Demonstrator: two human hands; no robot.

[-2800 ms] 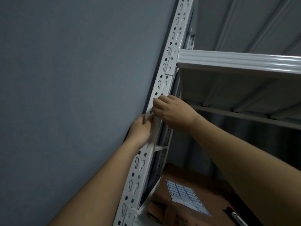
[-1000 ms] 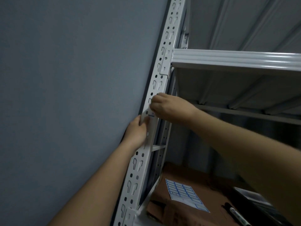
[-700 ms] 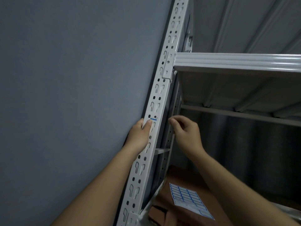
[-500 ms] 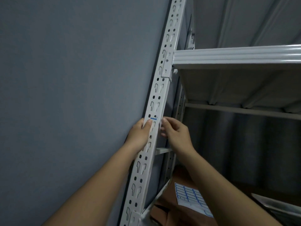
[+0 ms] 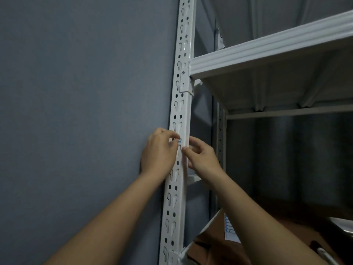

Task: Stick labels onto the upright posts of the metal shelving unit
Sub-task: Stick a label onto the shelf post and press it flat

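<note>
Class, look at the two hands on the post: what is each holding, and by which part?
Both hands touch the label on the post; whether either grips it cannot be told.

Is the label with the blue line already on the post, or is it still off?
On. The label lies on the front face of the upright post, between the left hand and right hand; its lower part is hidden.

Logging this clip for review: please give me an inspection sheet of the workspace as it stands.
Surface: lower shelf, brown, dim.
Job's things: white slotted post, upright; label with a blue line on its front; label sheet on the lower shelf.
Clutter: white object at bottom right, unclear.
Grippers: left hand and right hand touch the label with fingertips.
Cables: nothing seen.
Surroundings: grey wall; upper shelf.
</note>
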